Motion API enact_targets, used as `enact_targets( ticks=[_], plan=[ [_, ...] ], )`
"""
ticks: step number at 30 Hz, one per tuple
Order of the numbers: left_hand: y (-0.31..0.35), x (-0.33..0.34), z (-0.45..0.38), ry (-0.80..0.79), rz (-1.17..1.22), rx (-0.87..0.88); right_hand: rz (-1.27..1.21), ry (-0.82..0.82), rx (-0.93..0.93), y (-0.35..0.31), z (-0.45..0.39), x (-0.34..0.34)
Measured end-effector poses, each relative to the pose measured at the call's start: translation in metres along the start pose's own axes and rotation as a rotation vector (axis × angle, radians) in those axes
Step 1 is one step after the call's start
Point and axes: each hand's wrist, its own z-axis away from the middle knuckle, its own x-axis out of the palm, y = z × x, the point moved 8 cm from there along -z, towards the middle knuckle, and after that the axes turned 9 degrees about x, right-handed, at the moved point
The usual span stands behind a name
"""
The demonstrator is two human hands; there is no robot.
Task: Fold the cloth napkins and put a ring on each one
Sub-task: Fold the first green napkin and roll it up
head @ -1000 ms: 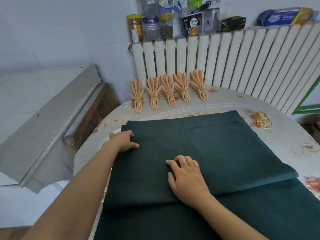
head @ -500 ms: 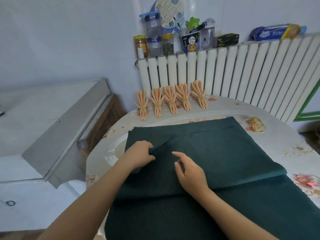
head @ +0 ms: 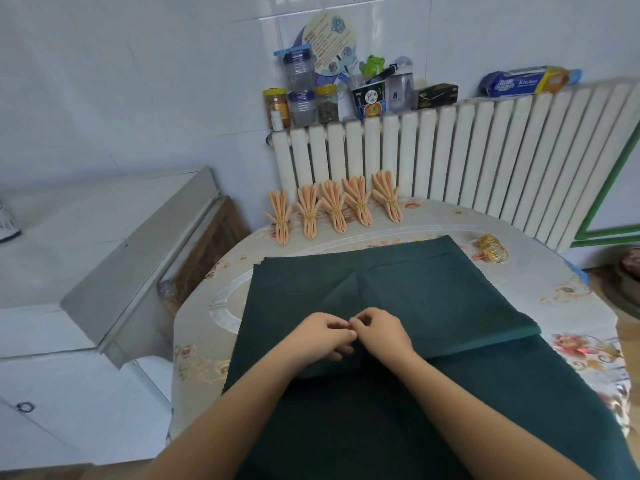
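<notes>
A dark green napkin point(head: 433, 292) lies folded on top of more dark green cloth point(head: 485, 403) across the table. My left hand point(head: 318, 336) and my right hand point(head: 381, 332) meet at the middle of its near fold, fingers curled and pinching the fabric. A ridge of cloth rises from the pinch toward the far edge. Several orange napkins point(head: 334, 207), pleated and ringed, stand in a row at the back of the table. A small pile of gold rings point(head: 493, 249) lies at the back right.
The table point(head: 204, 341) has a floral cover and a curved left edge. A white radiator point(head: 450, 161) stands behind it, with jars, a cup and boxes on top. A grey cabinet point(head: 104, 258) sits to the left.
Both hands have come together at the middle of the near fold, from flat and apart to pinching the cloth. My left hand slid right. The view has risen.
</notes>
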Motion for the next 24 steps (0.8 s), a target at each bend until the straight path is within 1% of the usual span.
enact_targets(
  ticks=[1, 2, 3, 5, 6, 7, 8, 11, 16, 22, 24],
  plan=[
    [-0.001, -0.001, 0.003, 0.036, 0.03, 0.006, 0.004, -0.014, -0.002, 0.004, -0.001, 0.001],
    [0.0, -0.007, 0.003, 0.102, -0.01, 0.032, 0.006, -0.022, -0.009, 0.005, -0.002, 0.001],
    [-0.002, -0.016, 0.005, 0.183, -0.123, 0.059, 0.004, -0.028, -0.018, 0.007, -0.001, 0.001],
    [-0.002, -0.031, 0.011, 0.31, -0.514, 0.11, -0.029, -0.009, -0.034, 0.008, 0.0, -0.001],
    [-0.005, -0.033, 0.014, 0.327, -0.698, 0.124, -0.054, 0.002, -0.038, 0.01, 0.001, -0.001],
    [-0.01, -0.032, 0.016, 0.311, -0.821, 0.12, -0.082, 0.014, -0.044, 0.012, 0.001, -0.001],
    [-0.019, -0.029, 0.017, 0.272, -0.88, 0.097, -0.1, 0.023, -0.053, 0.013, 0.001, -0.001],
    [-0.043, -0.019, 0.02, 0.167, -0.881, 0.02, -0.093, 0.064, -0.086, 0.014, 0.002, -0.001],
    [-0.058, -0.015, 0.022, 0.149, -0.915, 0.014, 0.003, 0.104, -0.152, 0.008, 0.005, 0.0],
    [-0.065, -0.012, 0.022, 0.086, -0.935, -0.012, 0.29, 0.169, -0.332, -0.002, 0.017, 0.007],
    [-0.065, -0.01, 0.022, 0.078, -0.929, -0.014, 0.426, 0.236, -0.397, -0.003, 0.027, 0.003]
  ],
)
